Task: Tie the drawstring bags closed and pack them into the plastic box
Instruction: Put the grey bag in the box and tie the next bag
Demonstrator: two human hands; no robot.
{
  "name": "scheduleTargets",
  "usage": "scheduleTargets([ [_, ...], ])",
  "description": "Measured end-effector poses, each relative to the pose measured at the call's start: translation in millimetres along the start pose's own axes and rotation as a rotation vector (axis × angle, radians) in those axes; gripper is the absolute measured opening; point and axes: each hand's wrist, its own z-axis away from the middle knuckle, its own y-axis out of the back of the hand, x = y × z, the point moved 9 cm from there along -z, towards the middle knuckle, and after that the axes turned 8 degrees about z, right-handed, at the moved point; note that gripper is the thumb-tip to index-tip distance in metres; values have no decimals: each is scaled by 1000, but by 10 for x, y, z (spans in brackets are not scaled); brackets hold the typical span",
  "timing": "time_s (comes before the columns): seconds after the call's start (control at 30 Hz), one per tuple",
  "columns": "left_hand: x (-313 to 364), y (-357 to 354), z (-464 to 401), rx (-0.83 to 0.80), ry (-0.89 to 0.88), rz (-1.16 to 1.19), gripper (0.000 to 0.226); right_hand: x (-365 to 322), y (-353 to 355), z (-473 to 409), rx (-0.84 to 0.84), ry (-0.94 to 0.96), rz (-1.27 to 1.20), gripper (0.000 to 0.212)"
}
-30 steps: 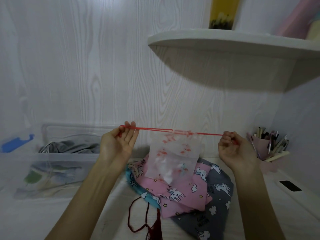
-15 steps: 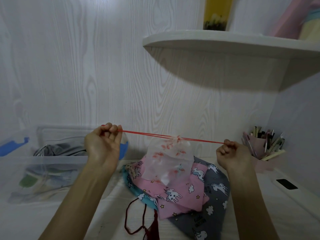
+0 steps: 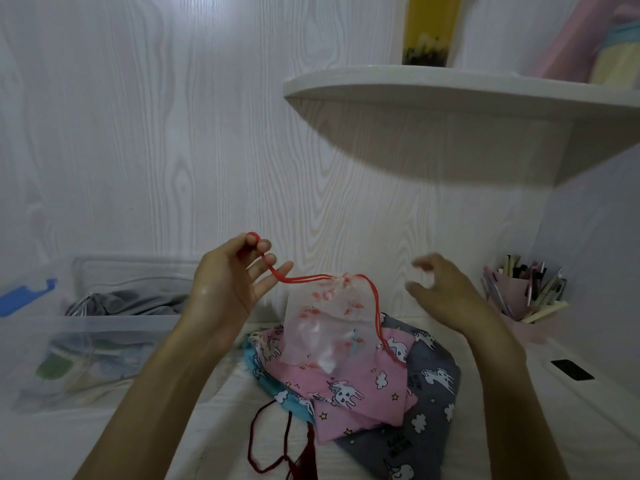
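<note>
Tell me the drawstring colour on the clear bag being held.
Red drawstring; the head view shows it best.

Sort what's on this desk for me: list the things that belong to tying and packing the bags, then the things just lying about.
Belongs to the job:
left hand, pinching the red cord
right hand, holding nothing
clear flamingo bag
pink unicorn bag
grey unicorn bag
plastic box

Lying about:
pen cup
shelf
yellow bottle

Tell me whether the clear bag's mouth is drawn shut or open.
Drawn shut: the clear bag's top is gathered into a bunch where the red cord exits. The left hand holds that cord; no knot shows.
</note>
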Motion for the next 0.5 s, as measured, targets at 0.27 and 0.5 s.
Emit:
scheduleTargets([
  [0.27, -67, -63, 49, -40, 90, -135, 26, -297, -293, 39, -75, 110, -117, 20],
  [0.5, -18, -41, 62, -22, 82, -264, 26, -399, -28, 138, -68, 208, -358, 15],
])
